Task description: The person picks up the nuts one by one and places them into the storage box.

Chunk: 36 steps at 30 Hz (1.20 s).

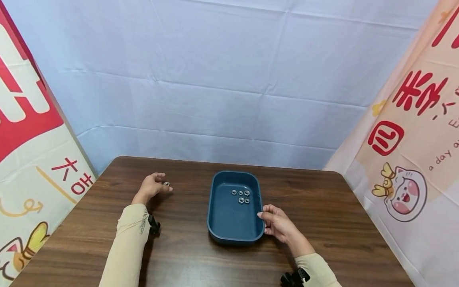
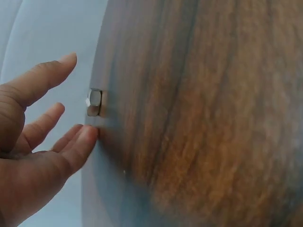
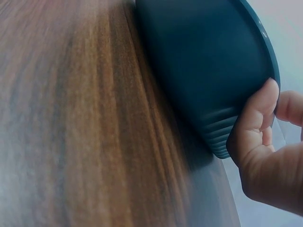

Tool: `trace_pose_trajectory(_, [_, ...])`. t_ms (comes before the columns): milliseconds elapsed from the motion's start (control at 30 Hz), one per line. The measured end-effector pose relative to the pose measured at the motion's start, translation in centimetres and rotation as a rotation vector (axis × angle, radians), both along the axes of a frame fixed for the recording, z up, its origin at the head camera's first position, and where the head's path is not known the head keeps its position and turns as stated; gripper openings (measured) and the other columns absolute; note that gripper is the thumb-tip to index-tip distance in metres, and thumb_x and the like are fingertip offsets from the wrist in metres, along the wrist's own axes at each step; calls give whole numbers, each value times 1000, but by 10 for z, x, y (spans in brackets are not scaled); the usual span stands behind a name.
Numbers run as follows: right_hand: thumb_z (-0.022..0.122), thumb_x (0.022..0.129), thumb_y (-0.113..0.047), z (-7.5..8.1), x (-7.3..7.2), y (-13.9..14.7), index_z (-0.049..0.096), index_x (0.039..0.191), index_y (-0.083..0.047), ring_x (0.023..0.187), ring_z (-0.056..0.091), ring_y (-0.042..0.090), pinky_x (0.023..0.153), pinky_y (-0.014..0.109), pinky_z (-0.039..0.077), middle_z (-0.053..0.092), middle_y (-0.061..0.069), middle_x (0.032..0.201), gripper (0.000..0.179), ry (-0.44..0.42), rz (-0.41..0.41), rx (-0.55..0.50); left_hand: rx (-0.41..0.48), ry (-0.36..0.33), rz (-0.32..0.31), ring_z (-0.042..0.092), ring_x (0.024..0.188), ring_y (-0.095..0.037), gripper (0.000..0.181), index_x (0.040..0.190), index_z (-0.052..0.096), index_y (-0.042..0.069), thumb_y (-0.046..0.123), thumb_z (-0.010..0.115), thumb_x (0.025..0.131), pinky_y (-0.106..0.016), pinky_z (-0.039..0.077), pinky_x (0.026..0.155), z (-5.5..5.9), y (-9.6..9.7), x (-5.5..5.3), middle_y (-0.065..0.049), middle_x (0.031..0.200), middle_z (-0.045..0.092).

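A loose metal nut [image 1: 166, 183] lies on the table at the far left, between the thumb and fingers of my left hand [image 1: 152, 187]. In the left wrist view this hex nut [image 2: 94, 102] sits on the wood, with a visible gap between thumb and fingers around it. My right hand [image 1: 281, 225] pinches the right rim of a dark blue rectangular tray [image 1: 234, 225]. The right wrist view shows the tray's ribbed outer wall [image 3: 220, 125] beside the gripping fingers. Several metal nuts [image 1: 241, 200] lie inside, toward the tray's upper right.
The brown wooden table [image 1: 183, 255] carries the tray near its middle. A pale cloth [image 1: 215, 99] hangs behind the far edge, and printed cloths [image 1: 412, 179] hang at both sides. Each wrist bears a small black device [image 1: 154, 225].
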State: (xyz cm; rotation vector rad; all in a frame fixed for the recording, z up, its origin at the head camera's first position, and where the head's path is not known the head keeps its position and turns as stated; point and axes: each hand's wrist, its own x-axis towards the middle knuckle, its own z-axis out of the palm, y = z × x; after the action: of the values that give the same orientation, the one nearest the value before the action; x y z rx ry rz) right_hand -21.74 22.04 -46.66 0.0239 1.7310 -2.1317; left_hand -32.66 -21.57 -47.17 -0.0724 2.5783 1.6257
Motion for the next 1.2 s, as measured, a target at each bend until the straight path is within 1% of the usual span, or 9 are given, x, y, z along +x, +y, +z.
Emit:
trace_pose_trajectory(167, [55, 90, -3, 0, 0, 0, 40, 91, -8, 53, 46, 10, 46, 20, 41, 47, 2, 66, 16, 2, -2, 0, 124, -50, 56, 39, 121, -39, 69, 137, 36, -7, 3, 72, 79, -47, 34, 99, -7, -5, -3, -29, 133, 38])
trace_pose_trajectory(233, [55, 90, -3, 0, 0, 0, 40, 91, -8, 53, 46, 10, 46, 20, 41, 47, 2, 65, 16, 3, -3, 0, 146, -59, 75, 41, 119, -38, 65, 135, 39, -8, 1, 71, 80, -46, 34, 99, -8, -5, -4, -29, 131, 40])
trace_pose_trajectory(433, [55, 90, -4, 0, -1, 1, 40, 92, -8, 54, 47, 10, 46, 21, 42, 47, 2, 66, 16, 2, -2, 5, 46, -22, 184, 56, 102, -33, 48, 120, 57, -8, -2, 73, 75, -43, 42, 91, -10, 0, -8, -22, 113, 60])
trace_pose_trajectory(500, [55, 90, -4, 0, 0, 1, 40, 92, -8, 54, 47, 10, 46, 20, 42, 47, 2, 66, 16, 1, -4, 5, 19, -14, 217, 57, 99, -32, 46, 116, 61, -7, -3, 75, 73, -42, 44, 90, -11, 1, -9, -19, 106, 64])
trace_pose_trajectory(600, [55, 90, -3, -1, 0, 1, 40, 92, -8, 54, 47, 10, 46, 20, 42, 47, 2, 66, 16, 1, -6, 6, -29, -12, 240, 56, 98, -33, 43, 111, 64, -6, 0, 77, 71, -43, 44, 89, -10, 2, -9, -15, 99, 66])
trace_pose_trajectory(700, [55, 89, -4, -2, 0, 0, 40, 92, -8, 54, 47, 10, 46, 20, 42, 47, 2, 66, 16, 2, -6, 7, -71, -26, 245, 53, 99, -36, 40, 107, 66, -5, 5, 79, 70, -46, 43, 88, -10, 3, -8, -16, 99, 65])
trace_pose_trajectory(867, [55, 89, -3, -3, 0, 0, 40, 90, -8, 53, 46, 10, 45, 20, 42, 47, 2, 65, 16, -2, -6, 9, -116, -56, 234, 48, 102, -39, 38, 105, 67, -3, 10, 80, 72, -49, 42, 88, -11, 4, -6, -20, 107, 60])
trace_pose_trajectory(1100, [56, 89, -4, -2, 0, 0, 40, 91, -8, 53, 46, 10, 45, 20, 42, 46, 3, 66, 16, 10, 0, 2, -233, -15, 207, 41, 108, -44, 36, 101, 69, -4, 14, 80, 72, -49, 41, 89, -6, 8, -8, -24, 112, 57])
trace_pose_trajectory(1200, [56, 89, -4, -1, 0, 0, 40, 91, -8, 53, 46, 10, 45, 20, 42, 47, 3, 65, 16, 9, 1, 6, -247, -14, 202, 39, 110, -43, 33, 98, 69, -4, 14, 80, 73, -49, 40, 89, -3, 11, -7, -24, 111, 57])
